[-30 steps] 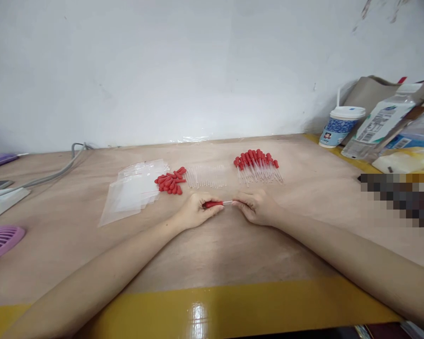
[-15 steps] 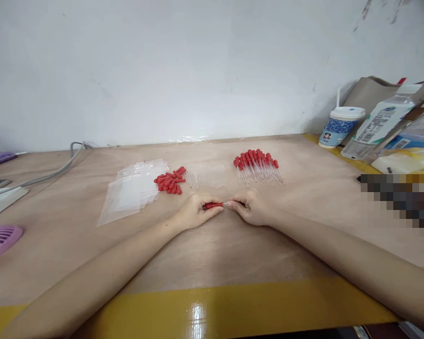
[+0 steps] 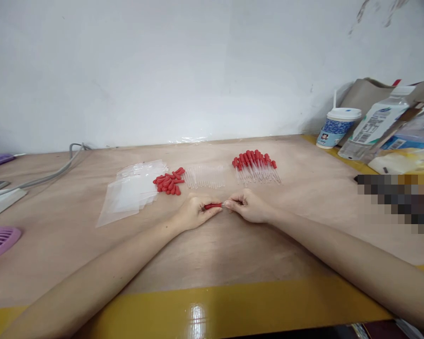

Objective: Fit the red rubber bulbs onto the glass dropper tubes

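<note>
Head — red bulb (image 3: 212, 205) within left grip (image 3: 193, 213)

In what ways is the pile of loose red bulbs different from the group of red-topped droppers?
The red-topped droppers have clear tubes attached; the loose red bulbs have none. The droppers lie roughly side by side; the loose bulbs point various ways. The loose bulbs lie next to plastic bags; the droppers lie farther right. Both show the same red.
</note>
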Action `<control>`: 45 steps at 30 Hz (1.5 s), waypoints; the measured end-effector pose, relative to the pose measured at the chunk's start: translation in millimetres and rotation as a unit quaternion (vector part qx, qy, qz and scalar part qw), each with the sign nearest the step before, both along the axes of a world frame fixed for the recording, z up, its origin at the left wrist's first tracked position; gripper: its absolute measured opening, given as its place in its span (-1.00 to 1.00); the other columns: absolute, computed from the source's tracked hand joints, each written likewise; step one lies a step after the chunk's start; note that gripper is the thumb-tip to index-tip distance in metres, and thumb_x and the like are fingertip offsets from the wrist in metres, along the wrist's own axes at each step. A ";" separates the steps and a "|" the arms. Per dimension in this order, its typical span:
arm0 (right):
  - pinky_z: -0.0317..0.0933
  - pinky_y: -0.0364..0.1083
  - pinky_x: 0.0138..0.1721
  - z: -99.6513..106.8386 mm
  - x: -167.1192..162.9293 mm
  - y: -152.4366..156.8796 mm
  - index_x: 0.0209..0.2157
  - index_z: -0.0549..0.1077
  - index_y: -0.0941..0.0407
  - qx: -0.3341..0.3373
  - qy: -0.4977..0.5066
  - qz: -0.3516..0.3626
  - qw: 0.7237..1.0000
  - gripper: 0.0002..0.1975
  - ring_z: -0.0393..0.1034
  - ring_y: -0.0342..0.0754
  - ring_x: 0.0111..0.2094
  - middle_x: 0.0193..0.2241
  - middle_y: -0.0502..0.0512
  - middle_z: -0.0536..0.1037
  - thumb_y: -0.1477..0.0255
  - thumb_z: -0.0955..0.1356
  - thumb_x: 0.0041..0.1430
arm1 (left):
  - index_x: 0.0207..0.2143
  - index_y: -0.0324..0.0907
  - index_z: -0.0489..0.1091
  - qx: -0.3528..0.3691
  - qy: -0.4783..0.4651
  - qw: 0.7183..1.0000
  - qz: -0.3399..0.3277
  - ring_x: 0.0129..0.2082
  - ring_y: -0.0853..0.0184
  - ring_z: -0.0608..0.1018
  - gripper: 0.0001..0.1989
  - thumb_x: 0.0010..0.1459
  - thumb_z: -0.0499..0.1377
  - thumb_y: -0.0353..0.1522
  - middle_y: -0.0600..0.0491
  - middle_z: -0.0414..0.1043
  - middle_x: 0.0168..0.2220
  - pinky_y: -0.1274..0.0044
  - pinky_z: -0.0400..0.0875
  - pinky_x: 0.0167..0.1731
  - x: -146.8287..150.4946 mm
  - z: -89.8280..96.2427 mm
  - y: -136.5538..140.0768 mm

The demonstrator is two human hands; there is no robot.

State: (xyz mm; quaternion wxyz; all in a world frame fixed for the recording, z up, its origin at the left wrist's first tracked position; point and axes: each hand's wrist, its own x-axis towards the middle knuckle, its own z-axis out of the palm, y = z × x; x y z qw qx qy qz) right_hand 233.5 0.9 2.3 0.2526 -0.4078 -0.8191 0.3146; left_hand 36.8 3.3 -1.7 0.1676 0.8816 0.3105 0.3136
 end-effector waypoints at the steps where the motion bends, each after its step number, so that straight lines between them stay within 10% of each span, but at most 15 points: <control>1: -0.04 -0.20 -0.56 0.7 0.1 -0.5 -0.62 0.28 0.16 0.008 -0.008 0.000 1.000 -0.68 0.05 -0.22 -0.62 -0.69 -0.09 0.16 0.33 0.17 0.14 | -0.29 -0.18 0.48 -0.007 -0.009 1.000 0.004 -0.43 0.39 0.52 -0.83 0.10 0.13 -0.35 0.04 0.53 -0.38 0.58 0.37 -0.40 0.3 -0.1 0.2; 8: 0.07 -0.18 -0.50 7.9 12.6 6.0 -0.54 0.34 0.15 0.042 -0.039 -0.015 0.998 -0.70 0.21 -0.17 -0.55 -0.60 -0.01 0.36 0.34 0.15 0.18 | -0.13 -0.27 0.37 -0.155 -0.109 0.979 0.077 -0.37 0.33 0.53 -0.58 -0.05 0.25 -0.26 -0.07 0.49 -0.27 0.49 0.44 -0.35 0.4 -2.5 9.1; 15: 0.05 -0.18 -0.64 20.8 50.7 56.9 -0.52 0.36 0.18 -0.120 0.131 -0.279 0.944 -0.86 0.17 -0.20 -0.66 -0.57 0.10 0.44 0.44 0.23 0.03 | -0.53 -0.25 0.31 -0.145 -0.038 0.982 0.118 -0.60 0.49 0.28 -0.73 0.05 0.13 -0.22 0.13 0.26 -0.59 0.65 0.16 -0.63 -3.8 1.1 13.6; 24: 0.03 -0.11 -0.53 23.1 68.7 91.6 -0.60 0.42 0.13 0.041 -0.119 -0.462 0.878 -0.74 0.30 -0.05 -0.51 -0.56 0.13 0.47 0.27 0.26 -0.03 | -0.67 -0.20 0.01 -0.096 0.009 0.991 0.093 -0.61 0.50 0.13 -0.63 0.08 0.06 -0.25 0.19 0.01 -0.65 0.64 0.03 -0.60 -2.5 1.3 10.3; 36: 0.15 -0.07 -0.39 15.6 64.5 85.7 -0.47 0.46 0.08 0.068 -0.164 -0.475 0.862 -0.69 0.37 0.04 -0.36 -0.43 0.12 0.50 0.15 0.25 -0.02 | -0.63 -0.18 -0.11 -0.067 0.030 0.995 0.074 -0.61 0.49 0.07 -0.66 0.07 0.03 -0.36 0.21 -0.06 -0.65 0.62 0.00 -0.57 -3.7 -3.8 12.0; 45: 0.19 -0.11 -0.36 13.6 0.1 73.5 -0.48 0.47 0.15 0.114 -0.198 -0.303 0.925 -0.76 0.39 0.00 -0.34 -0.41 0.18 0.52 0.34 0.24 0.04 | -0.68 -0.20 -0.15 -0.081 0.039 0.996 0.026 -0.60 0.50 0.14 -0.58 0.14 -0.01 -0.33 0.18 0.01 -0.62 0.62 0.11 -0.52 -3.8 -9.8 13.5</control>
